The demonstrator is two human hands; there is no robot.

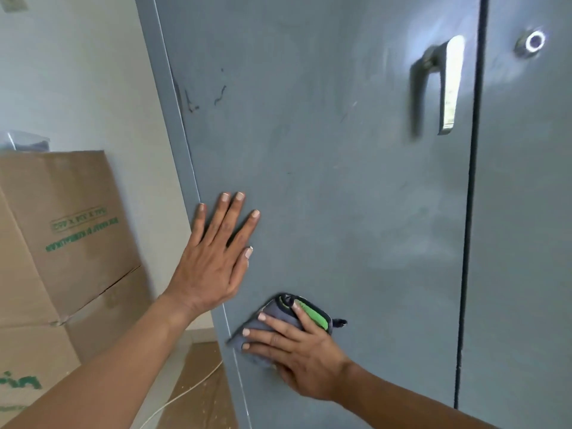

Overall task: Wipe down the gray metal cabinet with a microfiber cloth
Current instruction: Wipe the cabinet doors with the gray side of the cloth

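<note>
The gray metal cabinet (340, 196) fills most of the view, its two doors meeting at a dark vertical seam right of centre. A silver handle (445, 85) hangs on the left door near that seam, and a round lock (534, 41) sits on the right door just across it. Dark scuff marks (204, 94) show high on the left door near its left edge, and paler smeared patches lie across the middle of the panel.

The left hand (213, 258) lies flat against the left door close to its left edge, fingers (236, 212) straight and spread, holding nothing. The right hand (297, 351) is lower down and slightly to the right, pressing the cloth (272, 320) against the same door. Its fingers are stretched out fairly straight over the cloth rather than curled round it, with the fingertips pointing left. The cloth is gray, folded into a small pad, with a green patch edged in dark trim showing at its upper right and a small dark loop sticking out to the right. It sits low on the left door, near the left edge.

To the left of the cabinet, stacked cardboard boxes (62, 227) with green print stand against a pale wall (77, 72). A thin white cord (192, 388) runs across the floor below them.
</note>
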